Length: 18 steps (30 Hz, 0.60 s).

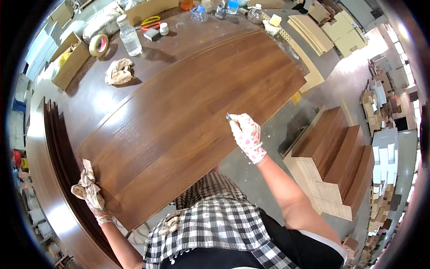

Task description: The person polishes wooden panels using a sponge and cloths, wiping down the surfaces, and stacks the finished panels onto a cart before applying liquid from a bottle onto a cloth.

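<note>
A long brown wood-grain board (pixel 192 107) lies slanting across the worktable in front of me, with a wet-looking sheen toward its left end. At its left end my left hand (pixel 101 211), in a patterned glove, is closed on a crumpled beige rag (pixel 91 184). My right hand (pixel 247 136), in a white glove with pink dots, is over the board's near edge, right of the middle. Its fingers pinch a small dark piece (pixel 228 117), whose kind is too small to make out. A second crumpled rag (pixel 119 72) rests on the table beyond the board.
A clear bottle (pixel 130 38), tape roll (pixel 98 45), scissors (pixel 151 23) and open cardboard box (pixel 69 60) stand along the table's far side. Brown boards (pixel 56 148) stand on edge at left. Stacked brown panels (pixel 336 152) lie to my right.
</note>
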Each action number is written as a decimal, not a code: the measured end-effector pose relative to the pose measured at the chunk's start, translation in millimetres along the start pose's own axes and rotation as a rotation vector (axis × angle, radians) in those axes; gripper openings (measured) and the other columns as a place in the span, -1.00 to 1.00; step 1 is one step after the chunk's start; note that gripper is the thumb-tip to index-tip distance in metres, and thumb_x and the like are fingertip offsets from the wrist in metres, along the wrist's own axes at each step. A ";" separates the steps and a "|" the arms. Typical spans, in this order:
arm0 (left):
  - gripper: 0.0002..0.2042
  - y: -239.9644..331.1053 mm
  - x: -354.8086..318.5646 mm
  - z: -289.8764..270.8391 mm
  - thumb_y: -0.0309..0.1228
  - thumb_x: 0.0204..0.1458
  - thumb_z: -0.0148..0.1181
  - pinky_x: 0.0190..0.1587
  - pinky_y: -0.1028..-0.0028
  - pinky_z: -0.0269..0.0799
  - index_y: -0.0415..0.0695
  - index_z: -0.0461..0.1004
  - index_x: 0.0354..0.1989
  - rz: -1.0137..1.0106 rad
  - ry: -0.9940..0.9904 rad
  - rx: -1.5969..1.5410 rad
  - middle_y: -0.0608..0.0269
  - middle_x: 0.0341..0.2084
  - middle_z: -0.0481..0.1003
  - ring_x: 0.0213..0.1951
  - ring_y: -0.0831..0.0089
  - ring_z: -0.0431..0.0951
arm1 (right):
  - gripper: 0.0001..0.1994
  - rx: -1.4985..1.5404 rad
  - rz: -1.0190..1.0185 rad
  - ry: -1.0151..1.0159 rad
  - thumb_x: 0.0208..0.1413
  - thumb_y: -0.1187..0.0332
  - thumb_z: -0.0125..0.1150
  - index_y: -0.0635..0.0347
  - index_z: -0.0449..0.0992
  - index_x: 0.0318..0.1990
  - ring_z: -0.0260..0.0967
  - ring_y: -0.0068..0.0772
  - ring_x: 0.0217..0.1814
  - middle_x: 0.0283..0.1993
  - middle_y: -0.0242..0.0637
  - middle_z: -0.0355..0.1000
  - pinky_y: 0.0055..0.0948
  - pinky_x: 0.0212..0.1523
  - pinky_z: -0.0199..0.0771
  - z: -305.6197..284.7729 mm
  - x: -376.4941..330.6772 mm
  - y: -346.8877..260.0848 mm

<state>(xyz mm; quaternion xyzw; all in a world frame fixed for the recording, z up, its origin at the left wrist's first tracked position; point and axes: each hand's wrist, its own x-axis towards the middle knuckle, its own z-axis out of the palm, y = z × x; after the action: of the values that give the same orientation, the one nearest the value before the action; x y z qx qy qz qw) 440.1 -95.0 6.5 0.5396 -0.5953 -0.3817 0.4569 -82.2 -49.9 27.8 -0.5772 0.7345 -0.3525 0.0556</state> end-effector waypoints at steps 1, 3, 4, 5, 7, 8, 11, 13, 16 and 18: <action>-0.46 -13.1 -4.4 -14.5 -0.12 0.19 -0.22 0.23 0.49 -0.06 -0.21 0.15 0.26 -0.033 0.022 -0.035 0.20 0.28 0.12 0.24 0.40 0.13 | -0.86 0.009 -0.012 0.012 -0.01 0.45 0.16 0.03 0.55 -0.26 0.43 -0.29 -0.41 -0.42 -0.29 0.42 -0.32 -0.40 0.42 3.5 -1.1 -2.3; -0.47 -20.0 -5.3 -26.9 -0.31 0.11 -0.15 0.25 0.54 0.04 -0.28 0.10 0.26 0.073 0.044 0.276 0.12 0.26 0.16 0.23 0.39 0.18 | -0.85 -0.062 -0.175 0.088 -0.05 0.44 0.19 0.05 0.54 -0.27 0.42 -0.26 -0.41 -0.42 -0.30 0.42 -0.32 -0.39 0.43 7.7 -7.3 -7.1; -0.47 -16.6 -4.8 -21.5 -0.31 0.11 -0.15 0.25 0.54 0.04 -0.28 0.10 0.26 0.081 0.047 0.273 0.12 0.26 0.16 0.23 0.39 0.18 | -0.84 -0.057 -0.153 0.088 -0.07 0.44 0.20 0.05 0.54 -0.28 0.42 -0.25 -0.41 -0.43 -0.30 0.41 -0.31 -0.39 0.43 7.7 -7.9 -9.0; -0.46 -13.0 -9.3 -13.7 -0.28 0.12 -0.14 0.24 0.57 0.03 -0.28 0.09 0.27 0.074 0.058 0.189 0.12 0.27 0.15 0.25 0.40 0.17 | -0.84 -0.058 -0.157 0.095 -0.07 0.44 0.20 0.05 0.54 -0.28 0.42 -0.25 -0.41 -0.43 -0.30 0.41 -0.31 -0.39 0.43 8.0 -4.4 -6.2; -0.44 -5.2 -8.3 -5.9 -0.26 0.13 -0.13 0.23 0.60 0.01 -0.28 0.08 0.27 0.069 0.068 0.108 0.12 0.27 0.13 0.26 0.41 0.15 | -0.84 -0.039 -0.184 0.088 -0.06 0.45 0.18 0.04 0.54 -0.28 0.41 -0.24 -0.41 -0.43 -0.30 0.41 -0.31 -0.38 0.44 5.6 -1.2 0.7; -0.44 -7.5 -7.6 -3.9 -0.23 0.14 -0.12 0.22 0.58 0.03 -0.29 0.08 0.27 0.030 0.081 -0.051 0.14 0.28 0.13 0.26 0.43 0.16 | -0.85 -0.080 -0.174 0.076 -0.04 0.43 0.15 0.04 0.55 -0.28 0.41 -0.26 -0.39 -0.43 -0.30 0.41 -0.33 -0.37 0.44 3.2 4.7 6.3; -0.52 -37.8 -23.6 -9.5 -0.19 0.16 -0.07 0.09 0.51 0.25 -0.27 0.25 0.16 -0.072 0.283 -0.280 0.16 0.15 0.31 0.10 0.40 0.35 | -0.86 -0.100 -0.043 0.069 -0.01 0.38 0.15 0.07 0.55 -0.28 0.42 -0.24 -0.33 -0.39 -0.27 0.43 -0.32 -0.28 0.45 -7.1 28.9 34.5; -0.55 -49.0 -25.6 -6.0 -0.23 0.16 -0.06 0.06 0.50 0.28 -0.27 0.27 0.14 -0.086 0.313 -0.056 0.16 0.11 0.33 0.06 0.39 0.38 | -0.87 -0.145 -0.065 0.197 0.03 0.36 0.14 0.09 0.55 -0.26 0.43 -0.19 -0.27 -0.34 -0.22 0.46 -0.28 -0.20 0.44 -20.3 52.5 80.6; -0.59 -63.5 -33.1 -11.2 -0.29 0.16 -0.06 0.02 0.49 0.32 -0.27 0.30 0.11 -0.148 0.355 0.299 0.16 0.06 0.37 0.00 0.38 0.41 | -0.88 -0.355 -0.072 0.344 0.08 0.35 0.10 0.12 0.54 -0.30 0.43 -0.17 -0.23 -0.33 -0.18 0.47 -0.27 -0.17 0.43 -56.3 93.7 143.4; -0.62 -77.5 -36.9 -17.9 -0.32 0.16 -0.05 -0.01 0.48 0.35 -0.27 0.32 0.09 -0.232 0.364 0.481 0.16 0.02 0.40 -0.03 0.37 0.44 | -0.87 -0.478 -0.130 0.394 0.09 0.35 0.07 0.12 0.54 -0.33 0.44 -0.19 -0.24 -0.36 -0.18 0.47 -0.28 -0.19 0.44 -53.4 95.3 157.1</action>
<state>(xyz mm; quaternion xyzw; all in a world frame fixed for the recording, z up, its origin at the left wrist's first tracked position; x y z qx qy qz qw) 480.0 -67.5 -66.7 0.7558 -0.5116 -0.1770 0.3685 -266.6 -96.9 7.1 -0.5402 0.7548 -0.2779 -0.2476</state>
